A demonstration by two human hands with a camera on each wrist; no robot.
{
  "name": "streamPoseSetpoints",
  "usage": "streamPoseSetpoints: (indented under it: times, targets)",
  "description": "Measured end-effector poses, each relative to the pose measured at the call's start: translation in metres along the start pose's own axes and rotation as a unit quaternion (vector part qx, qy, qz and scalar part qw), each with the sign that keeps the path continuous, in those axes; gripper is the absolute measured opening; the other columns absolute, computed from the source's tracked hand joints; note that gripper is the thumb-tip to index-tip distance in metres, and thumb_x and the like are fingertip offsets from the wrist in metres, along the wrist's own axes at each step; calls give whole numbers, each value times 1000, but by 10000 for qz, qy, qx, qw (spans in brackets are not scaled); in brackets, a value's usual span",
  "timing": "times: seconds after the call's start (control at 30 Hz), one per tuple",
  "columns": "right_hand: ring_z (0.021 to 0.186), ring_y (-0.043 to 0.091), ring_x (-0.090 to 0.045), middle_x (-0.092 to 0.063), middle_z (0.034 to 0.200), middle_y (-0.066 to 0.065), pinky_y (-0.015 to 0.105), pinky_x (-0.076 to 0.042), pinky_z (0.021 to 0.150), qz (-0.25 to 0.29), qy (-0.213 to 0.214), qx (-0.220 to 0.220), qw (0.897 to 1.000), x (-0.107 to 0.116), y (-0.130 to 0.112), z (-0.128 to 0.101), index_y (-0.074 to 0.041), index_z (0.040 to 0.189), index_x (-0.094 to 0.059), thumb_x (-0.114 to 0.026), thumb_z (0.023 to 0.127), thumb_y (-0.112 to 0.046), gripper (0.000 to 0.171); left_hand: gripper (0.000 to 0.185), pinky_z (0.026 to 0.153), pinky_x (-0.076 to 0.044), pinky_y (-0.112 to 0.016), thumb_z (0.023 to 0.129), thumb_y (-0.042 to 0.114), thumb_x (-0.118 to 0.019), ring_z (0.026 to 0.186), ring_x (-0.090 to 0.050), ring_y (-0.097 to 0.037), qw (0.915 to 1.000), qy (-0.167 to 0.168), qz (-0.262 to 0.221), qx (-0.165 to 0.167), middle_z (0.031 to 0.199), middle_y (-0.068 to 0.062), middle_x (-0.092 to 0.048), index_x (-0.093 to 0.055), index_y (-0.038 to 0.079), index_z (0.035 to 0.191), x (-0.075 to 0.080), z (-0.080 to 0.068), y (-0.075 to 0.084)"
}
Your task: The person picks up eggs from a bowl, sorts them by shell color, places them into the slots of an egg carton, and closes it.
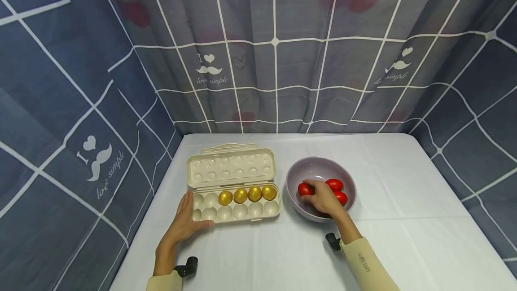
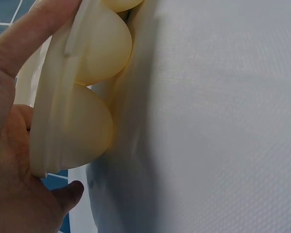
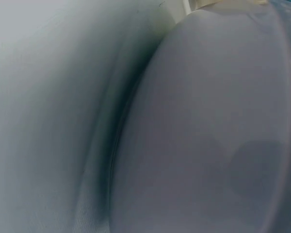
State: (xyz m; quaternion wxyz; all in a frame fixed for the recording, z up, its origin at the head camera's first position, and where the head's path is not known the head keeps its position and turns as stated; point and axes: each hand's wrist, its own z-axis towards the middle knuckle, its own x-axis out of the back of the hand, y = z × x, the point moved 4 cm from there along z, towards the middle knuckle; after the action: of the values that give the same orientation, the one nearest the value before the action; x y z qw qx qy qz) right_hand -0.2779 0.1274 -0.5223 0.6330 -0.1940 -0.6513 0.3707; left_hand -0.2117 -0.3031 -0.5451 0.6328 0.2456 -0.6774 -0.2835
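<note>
A cream egg carton (image 1: pixel 246 217) lies with its lid (image 1: pixel 231 165) folded back. Several gold eggs (image 1: pixel 240 196) fill the right part of its far row; the near row's cups hold nothing. At the carton's left end rests my left hand (image 1: pixel 183 221), thumb along the front edge and fingers extended along the side. In the left wrist view the carton rim (image 2: pixel 51 111) stands between thumb and fingers. Inside the mauve bowl (image 1: pixel 296 167), my right hand (image 1: pixel 325 196) has thumb and fingers about a red egg (image 1: pixel 304 189). The right wrist view shows only the bowl's outer wall (image 3: pixel 199 126).
Two more red eggs show in the bowl, one farther back (image 1: pixel 334 184) and one nearer (image 1: pixel 341 198). Both containers stand on a white-covered table (image 1: pixel 404 192). Dark checked curtains (image 1: pixel 250 71) hang behind and on both sides.
</note>
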Motion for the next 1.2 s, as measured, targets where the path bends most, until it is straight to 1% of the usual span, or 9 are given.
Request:
streamPoseSetpoints:
  times: [0.13, 0.3, 0.5, 0.6, 0.73, 0.87, 0.97, 1.07, 1.2]
  targets:
    - [106, 35, -61, -66, 118, 19, 52, -46, 95, 170, 223, -32, 9996, 2, -1, 0, 4, 126, -63, -80, 79, -6, 51, 133, 113, -5, -63, 68, 41, -89, 145, 7, -47, 10000, 5, 19, 4, 160, -31, 6, 0, -13, 151, 0, -1, 0]
    - [105, 32, -62, -67, 118, 17, 50, -49, 92, 501, 337, -73, 9981, 0, -1, 1, 3, 125, -64, -81, 81, -11, 49, 133, 113, -5, -63, 68, 40, -89, 145, 7, -47, 10000, 11, -17, 18, 159, -31, 6, 0, -13, 151, 1, -3, 1]
    - [106, 35, -64, -66, 119, 18, 50, -51, 91, 888, 535, -175, 9945, 3, -3, 0, 1, 124, -64, -78, 82, -11, 46, 134, 113, -5, -64, 67, 40, -89, 145, 7, -48, 9999, 48, -99, -74, 159, -31, 6, 0, -13, 151, 2, -3, 3]
    - [110, 36, -64, -66, 121, 19, 50, -49, 95, 1266, 602, -293, 9897, 5, -4, -1, 2, 126, -63, -77, 83, -12, 47, 134, 112, -5, -65, 67, 40, -89, 145, 7, -48, 9999, 49, -102, -114, 159, -32, 6, 1, -13, 151, 2, -2, 2]
    - [113, 34, -62, -66, 121, 19, 46, -48, 98, 1872, 803, -386, 9783, 8, -5, -2, 1, 127, -62, -78, 84, -16, 49, 134, 112, -5, -66, 68, 41, -89, 145, 7, -47, 9998, 49, -102, -139, 159, -30, 6, 1, -13, 151, 1, -1, 1]
    - [113, 30, -61, -66, 118, 17, 33, -50, 96, 2292, 986, -218, 9681, 13, -13, -5, 1, 125, -63, -81, 83, -19, 49, 134, 112, -4, -65, 68, 42, -88, 145, 7, -47, 9999, 41, -77, -137, 160, -30, 7, 1, -13, 151, 0, 0, 0]
    - [113, 28, -61, -66, 118, 15, 25, -49, 93, 2407, 1065, -59, 9647, 14, -15, -6, 0, 124, -64, -81, 83, -18, 48, 134, 112, -4, -65, 68, 43, -88, 145, 8, -47, 9999, 40, -66, -131, 160, -30, 7, 1, -13, 151, 0, 0, 0]
    - [112, 29, -61, -64, 119, 16, 24, -50, 92, 2535, 1098, 128, 9610, 10, -11, -5, 0, 124, -62, -81, 82, -13, 47, 134, 112, -4, -65, 69, 43, -88, 145, 8, -47, 9999, 28, -49, -134, 160, -30, 7, 1, -13, 151, -1, 1, -1]
    - [109, 31, -61, -61, 120, 19, 26, -52, 90, 2787, 1057, 336, 9540, 5, -19, -6, 3, 123, -59, -79, 81, -1, 47, 134, 112, -4, -65, 69, 42, -88, 145, 8, -48, 9999, 18, -82, -150, 159, -31, 7, 1, -14, 151, 0, 1, -2]
